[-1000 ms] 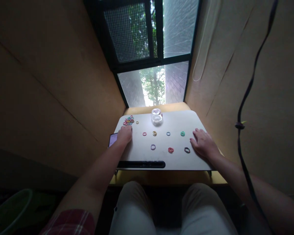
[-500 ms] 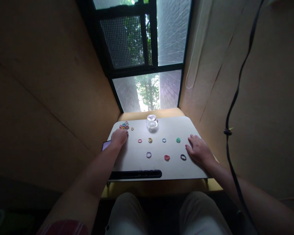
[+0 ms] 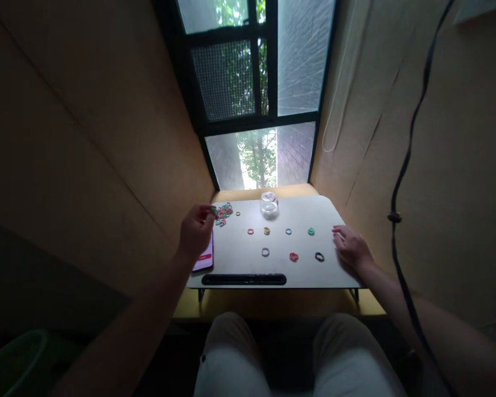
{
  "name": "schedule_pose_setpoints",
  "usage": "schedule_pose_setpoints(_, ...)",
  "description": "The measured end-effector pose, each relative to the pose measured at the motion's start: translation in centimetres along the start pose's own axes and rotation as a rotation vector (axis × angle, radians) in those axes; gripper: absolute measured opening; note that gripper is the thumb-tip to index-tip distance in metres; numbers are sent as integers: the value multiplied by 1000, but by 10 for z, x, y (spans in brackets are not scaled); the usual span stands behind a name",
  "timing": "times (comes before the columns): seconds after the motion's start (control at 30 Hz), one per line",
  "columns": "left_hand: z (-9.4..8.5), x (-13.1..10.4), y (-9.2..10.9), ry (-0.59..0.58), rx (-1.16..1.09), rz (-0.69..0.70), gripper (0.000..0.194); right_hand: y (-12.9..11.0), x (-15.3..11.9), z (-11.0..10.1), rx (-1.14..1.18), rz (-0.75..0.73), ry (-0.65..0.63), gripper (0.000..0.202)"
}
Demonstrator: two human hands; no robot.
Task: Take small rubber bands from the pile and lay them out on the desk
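At the table's far left corner, my left hand [image 3: 196,231] is closed in a pinch, with a small green hair tie [image 3: 214,210] at its fingertips. Just right of those fingertips lies a pile of multicoloured hair ties [image 3: 225,210]. My right hand [image 3: 350,246] rests on the right edge of the white table [image 3: 240,264], fingers loosely apart and holding nothing. Between the hands, hair ties lie in two rows: pink [image 3: 250,231], yellow [image 3: 267,231], blue [image 3: 288,231] and green [image 3: 311,231] behind; lilac [image 3: 265,252], red [image 3: 294,257] and black [image 3: 319,257] in front.
A clear round container [image 3: 269,208] stands at the back of the table. Under my left wrist lies a phone [image 3: 204,260] with a lit screen. A black slot [image 3: 243,279] runs along the front edge. A dark cord [image 3: 407,149] hangs on the right.
My left hand has lifted off the pile and moved left, uncovering more hair ties and the phone. My right hand stays at the table's right edge. The view has shifted slightly.
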State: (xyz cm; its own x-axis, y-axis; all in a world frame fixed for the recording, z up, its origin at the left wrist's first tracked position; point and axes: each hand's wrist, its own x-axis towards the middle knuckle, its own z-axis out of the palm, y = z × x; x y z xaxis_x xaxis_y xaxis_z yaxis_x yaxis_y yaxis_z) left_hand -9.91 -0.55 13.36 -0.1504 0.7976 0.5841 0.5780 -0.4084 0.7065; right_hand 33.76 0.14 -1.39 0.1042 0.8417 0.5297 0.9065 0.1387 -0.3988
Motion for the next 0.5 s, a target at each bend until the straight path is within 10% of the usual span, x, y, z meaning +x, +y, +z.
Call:
schedule_pose_setpoints(0.17,29,-91,-8,-264,-109,-76,14,-41,-21,-21,91,-18,138,22)
schedule_pose_setpoints(0.33,78,-139,-13,-490,-155,-73,6,-122,-57,-23,528,-136,-326,21)
schedule_pose_setpoints(0.5,120,-145,-9,-569,-205,-30,4,-152,-70,6,682,-94,-453,24)
